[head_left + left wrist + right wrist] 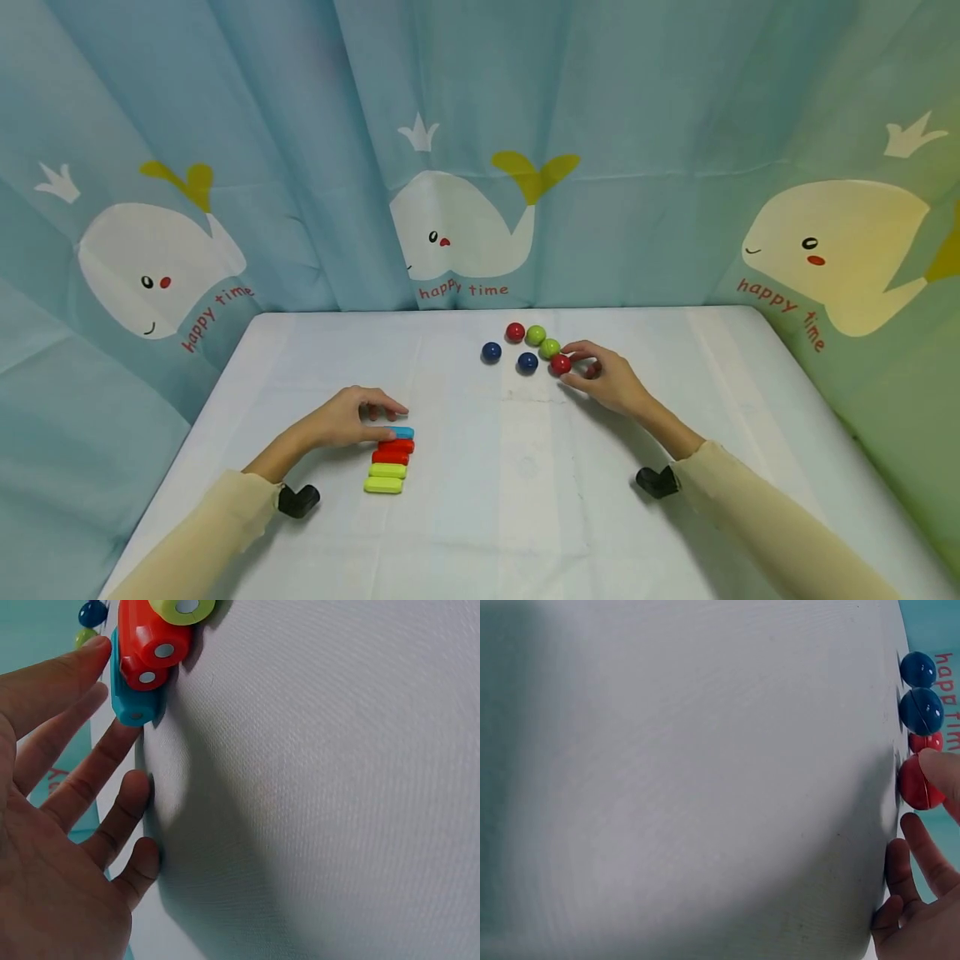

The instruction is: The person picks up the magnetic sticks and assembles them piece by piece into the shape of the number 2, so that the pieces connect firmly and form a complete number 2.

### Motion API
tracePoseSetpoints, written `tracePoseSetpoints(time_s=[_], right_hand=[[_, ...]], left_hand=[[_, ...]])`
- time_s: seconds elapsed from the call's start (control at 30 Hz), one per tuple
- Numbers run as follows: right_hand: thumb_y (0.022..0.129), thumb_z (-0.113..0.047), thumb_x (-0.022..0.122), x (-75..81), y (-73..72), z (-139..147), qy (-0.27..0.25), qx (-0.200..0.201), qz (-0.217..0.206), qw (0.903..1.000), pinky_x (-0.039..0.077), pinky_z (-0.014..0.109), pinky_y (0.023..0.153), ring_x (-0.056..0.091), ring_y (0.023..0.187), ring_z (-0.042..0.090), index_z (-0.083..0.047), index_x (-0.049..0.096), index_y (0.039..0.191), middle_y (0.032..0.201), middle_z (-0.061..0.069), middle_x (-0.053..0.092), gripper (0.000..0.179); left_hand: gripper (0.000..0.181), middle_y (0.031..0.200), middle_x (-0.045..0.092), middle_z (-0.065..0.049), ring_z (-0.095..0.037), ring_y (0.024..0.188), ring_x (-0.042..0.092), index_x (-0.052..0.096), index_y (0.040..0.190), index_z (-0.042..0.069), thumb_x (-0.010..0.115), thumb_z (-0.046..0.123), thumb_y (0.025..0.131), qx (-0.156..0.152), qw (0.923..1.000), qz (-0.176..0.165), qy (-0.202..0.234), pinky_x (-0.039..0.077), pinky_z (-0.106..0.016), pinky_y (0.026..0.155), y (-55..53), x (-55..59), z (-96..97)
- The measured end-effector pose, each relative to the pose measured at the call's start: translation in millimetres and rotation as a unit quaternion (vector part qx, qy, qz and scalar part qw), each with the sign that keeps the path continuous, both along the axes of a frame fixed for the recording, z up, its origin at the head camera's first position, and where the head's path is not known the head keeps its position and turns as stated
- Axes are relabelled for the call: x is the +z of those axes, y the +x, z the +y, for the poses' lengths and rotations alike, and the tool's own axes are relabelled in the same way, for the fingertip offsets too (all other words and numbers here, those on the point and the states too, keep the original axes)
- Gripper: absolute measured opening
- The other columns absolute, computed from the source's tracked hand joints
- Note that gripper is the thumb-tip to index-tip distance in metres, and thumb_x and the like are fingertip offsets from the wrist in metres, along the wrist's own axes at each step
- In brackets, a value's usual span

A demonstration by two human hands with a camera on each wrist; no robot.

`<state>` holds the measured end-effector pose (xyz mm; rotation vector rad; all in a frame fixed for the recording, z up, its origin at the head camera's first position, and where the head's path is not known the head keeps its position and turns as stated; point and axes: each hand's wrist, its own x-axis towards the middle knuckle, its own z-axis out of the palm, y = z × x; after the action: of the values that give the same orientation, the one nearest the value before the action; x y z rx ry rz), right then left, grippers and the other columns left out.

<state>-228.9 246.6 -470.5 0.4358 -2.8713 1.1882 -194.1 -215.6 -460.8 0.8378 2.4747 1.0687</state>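
Red ball sits on white worktop, far right of centre; we see our right hand pinching it between thumb and fingertip. Green ball touches it, more balls just beyond. Blue bar tops row of red and green bars, near left; our left hand lies spread, straight fingertips touching bar's end. Whale-print curtain behind.
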Motion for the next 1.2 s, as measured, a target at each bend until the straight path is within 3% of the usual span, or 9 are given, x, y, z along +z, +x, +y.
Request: tracePoseSetpoints(time_s=[0.33, 0.53, 0.73, 1.07, 1.2], right_hand=[[0.091, -0.011, 0.078, -2.8, 1.1, -2, 0.000, -0.012, 0.011, 0.9999, 0.047, 0.035, 0.069, 0.057, 0.079, 0.023, -0.006, 0.065, 0.128, 0.111, 0.018, 0.071, 0.040], [0.092, -0.012, 0.077, -7.0, 0.3, -4, 0.006, -0.021, 0.014, 0.9997, 0.048, 0.036, 0.071, 0.057, 0.081, 0.023, -0.006, 0.065, 0.126, 0.110, 0.017, 0.071, 0.037], [0.092, -0.015, 0.078, -7.3, 2.4, -3, 0.014, -0.031, 0.001, 0.9994, 0.049, 0.034, 0.071, 0.058, 0.085, 0.025, -0.008, 0.065, 0.125, 0.111, 0.015, 0.071, 0.036], [0.091, -0.016, 0.078, -1.0, 12.2, 4, 0.023, -0.031, -0.014, 0.9991, 0.049, 0.035, 0.073, 0.058, 0.086, 0.025, -0.007, 0.066, 0.123, 0.114, 0.015, 0.069, 0.036], [0.090, -0.015, 0.079, -0.4, 18.3, 8, 0.018, -0.029, -0.021, 0.9992, 0.050, 0.032, 0.068, 0.057, 0.084, 0.024, -0.007, 0.066, 0.123, 0.113, 0.014, 0.068, 0.035]], left_hand=[[0.027, 0.108, 0.075, 0.000, -0.020, 0.094, 0.064, 0.078, 0.114, 0.008, 0.082, 0.020, 0.090, -0.020, 0.9996, 0.013, 0.017, 0.054, -0.034, 0.084, 0.0, -0.1, 0.6], [0.019, 0.098, 0.073, 0.008, -0.015, 0.090, 0.065, 0.081, 0.108, 0.014, 0.082, 0.020, 0.090, -0.030, 0.9993, 0.018, 0.014, 0.054, -0.032, 0.083, -1.6, -4.3, 4.0], [0.014, 0.096, 0.071, 0.012, -0.011, 0.090, 0.063, 0.081, 0.105, 0.017, 0.080, 0.020, 0.091, -0.024, 0.9997, 0.004, 0.009, 0.054, -0.031, 0.085, -2.5, -6.3, 6.3], [0.009, 0.093, 0.069, 0.013, -0.014, 0.087, 0.060, 0.082, 0.099, 0.020, 0.081, 0.024, 0.091, -0.015, 0.9998, 0.009, -0.008, 0.052, -0.030, 0.081, -2.5, -4.5, 6.2], [0.009, 0.093, 0.069, 0.013, -0.015, 0.086, 0.059, 0.082, 0.099, 0.020, 0.081, 0.024, 0.090, -0.012, 0.9997, 0.002, -0.020, 0.052, -0.029, 0.080, -2.7, -1.0, 5.1]])
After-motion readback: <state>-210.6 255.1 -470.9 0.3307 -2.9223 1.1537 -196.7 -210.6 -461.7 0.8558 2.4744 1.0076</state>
